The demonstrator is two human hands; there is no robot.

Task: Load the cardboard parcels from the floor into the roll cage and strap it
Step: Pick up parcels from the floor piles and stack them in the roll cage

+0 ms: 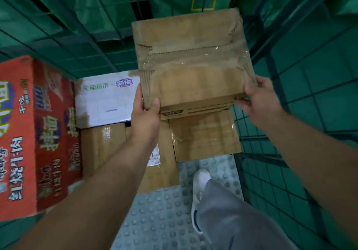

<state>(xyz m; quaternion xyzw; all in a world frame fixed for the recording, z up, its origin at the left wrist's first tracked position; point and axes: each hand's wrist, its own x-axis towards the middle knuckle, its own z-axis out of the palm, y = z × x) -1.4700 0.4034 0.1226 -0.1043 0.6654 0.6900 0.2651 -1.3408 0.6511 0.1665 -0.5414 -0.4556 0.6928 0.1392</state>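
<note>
Green cage [310,75] behind parcel [193,65] in grip of 2 hands [145,118] [260,102], fingertips partly hidden

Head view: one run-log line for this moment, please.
brown parcel: held over boxes in roll cage | left hand: grips near-left corner | right hand: grips near-right corner

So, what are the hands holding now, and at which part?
Both hands hold one taped brown cardboard parcel: the left hand grips its near left corner, the right hand its near right corner.
</note>
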